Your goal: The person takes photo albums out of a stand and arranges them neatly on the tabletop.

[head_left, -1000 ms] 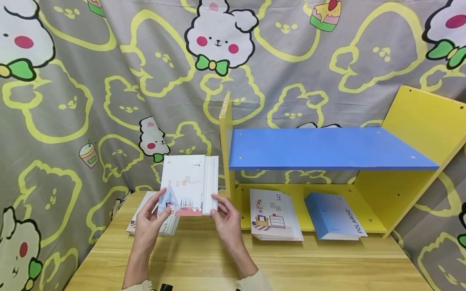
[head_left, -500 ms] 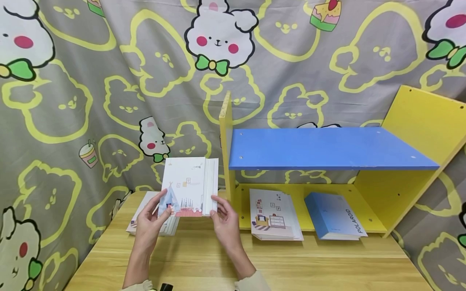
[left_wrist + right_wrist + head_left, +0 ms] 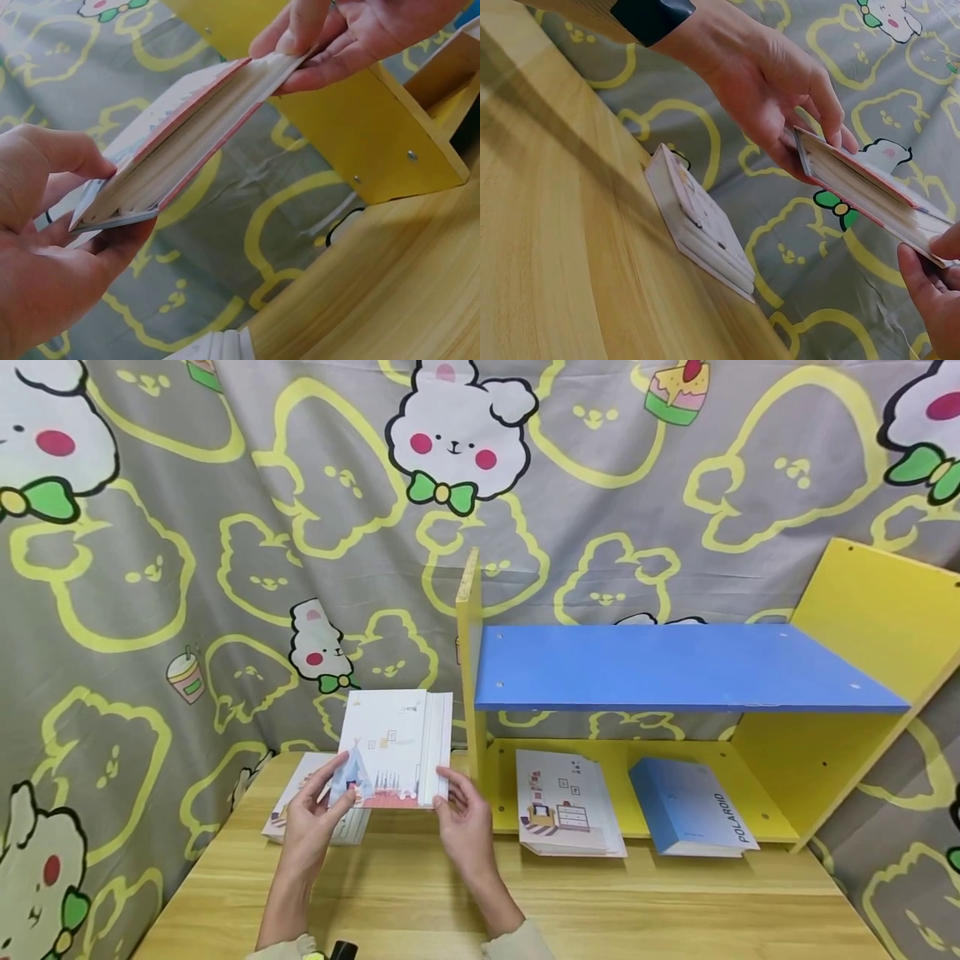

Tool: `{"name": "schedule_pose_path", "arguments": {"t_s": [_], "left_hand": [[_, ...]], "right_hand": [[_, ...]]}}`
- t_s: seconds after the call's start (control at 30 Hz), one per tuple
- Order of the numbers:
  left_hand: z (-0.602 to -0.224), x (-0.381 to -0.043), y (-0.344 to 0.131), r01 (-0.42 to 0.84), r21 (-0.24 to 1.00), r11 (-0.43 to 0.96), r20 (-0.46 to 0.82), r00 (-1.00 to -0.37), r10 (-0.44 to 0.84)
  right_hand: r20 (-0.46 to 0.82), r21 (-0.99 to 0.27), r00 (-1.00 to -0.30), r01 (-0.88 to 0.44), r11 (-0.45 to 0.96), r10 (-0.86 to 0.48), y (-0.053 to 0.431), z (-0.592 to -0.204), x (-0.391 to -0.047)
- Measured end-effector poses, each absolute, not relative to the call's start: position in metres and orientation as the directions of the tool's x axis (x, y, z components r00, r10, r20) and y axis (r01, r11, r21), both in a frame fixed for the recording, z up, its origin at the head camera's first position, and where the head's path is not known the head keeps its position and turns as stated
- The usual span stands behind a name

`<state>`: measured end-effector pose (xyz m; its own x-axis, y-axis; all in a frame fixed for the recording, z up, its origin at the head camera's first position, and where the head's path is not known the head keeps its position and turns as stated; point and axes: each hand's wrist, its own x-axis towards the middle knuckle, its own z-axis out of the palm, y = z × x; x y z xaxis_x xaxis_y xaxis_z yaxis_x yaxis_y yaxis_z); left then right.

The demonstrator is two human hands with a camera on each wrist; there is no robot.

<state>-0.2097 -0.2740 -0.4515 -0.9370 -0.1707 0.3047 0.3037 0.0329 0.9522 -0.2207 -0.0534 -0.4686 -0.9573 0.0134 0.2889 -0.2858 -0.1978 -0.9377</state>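
Note:
Both hands hold a white photo album (image 3: 386, 752) up over the table, its cover printed with a blue tent and pink floor. My left hand (image 3: 310, 806) grips its lower left side, thumb on the cover and fingers beneath. At the lower right edge, my right hand (image 3: 465, 814) pinches the plain white strip (image 3: 437, 747) beside the cover. Page edges of the album (image 3: 187, 139) face the left wrist view, between red-edged covers. Behind my left hand, a second white album (image 3: 705, 221) lies on the table, partly hidden in the head view.
A yellow and blue shelf unit (image 3: 675, 668) stands at the right, its yellow side panel (image 3: 468, 668) close to the held album. On its lower board rest a white illustrated album (image 3: 566, 802) and a blue POLAROID album (image 3: 690, 806), both jutting over the front edge. Patterned curtain (image 3: 225, 568) hangs behind.
The held album has dropped slightly and its top edge has tipped a little away, with both hands keeping their grip. The head view has shifted very slightly.

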Motion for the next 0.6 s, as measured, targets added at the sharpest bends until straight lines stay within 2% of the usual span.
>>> {"name": "schedule_pose_path", "arguments": {"t_s": [0.6], "left_hand": [[-0.462, -0.215, -0.276, 0.284, 0.959, 0.014, 0.282, -0.944, -0.17]], "right_hand": [[0.278, -0.946, -0.96, -0.278, -0.169, 0.023, -0.054, -0.476, -0.221]]}}
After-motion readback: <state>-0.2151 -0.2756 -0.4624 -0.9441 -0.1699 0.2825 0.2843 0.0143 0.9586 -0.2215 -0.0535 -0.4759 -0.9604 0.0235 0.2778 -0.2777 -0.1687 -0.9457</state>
